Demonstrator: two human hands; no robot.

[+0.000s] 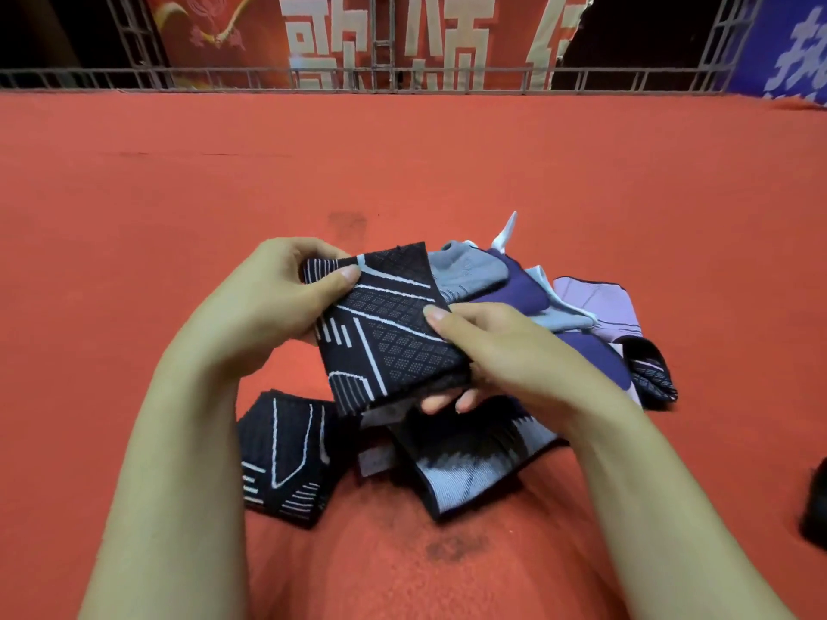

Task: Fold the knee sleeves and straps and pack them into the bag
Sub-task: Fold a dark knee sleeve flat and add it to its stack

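In the head view both hands hold one black knee sleeve (389, 324) up off the red carpet (402, 163), just in front of the person. The left hand (286, 297) pinches its far left corner, thumb on top and fingers curled behind; the right hand (488, 351) grips the near right edge, thumb pressed on the patterned face and fingertips showing beneath. The sleeve looks already doubled — a flat, thick panel with a second layer visible along its lower edge. It is knitted elastic, so I judge it light, soft and springy: it will bend without effort but tend to spring open, and is best held at opposite corners or edges, as here, with the fold kept pressed flat. A second black sleeve (286, 458) lies on the carpet below the left wrist, and a black-and-grey strap (465, 467) lies beside it, partly under the right forearm. Beyond the held sleeve sits a heap of softer pieces: a grey item (470, 270), purple fabric (523, 284) and a pink piece (599, 306) (which of these is the bag I cannot tell — no opening or handle reads clearly). Another dark patterned piece (653, 373) pokes out at the heap's right side. A black object (814, 503) is cut off at the right edge and cannot be identified. The left hand's fingers are hidden behind the sleeve.
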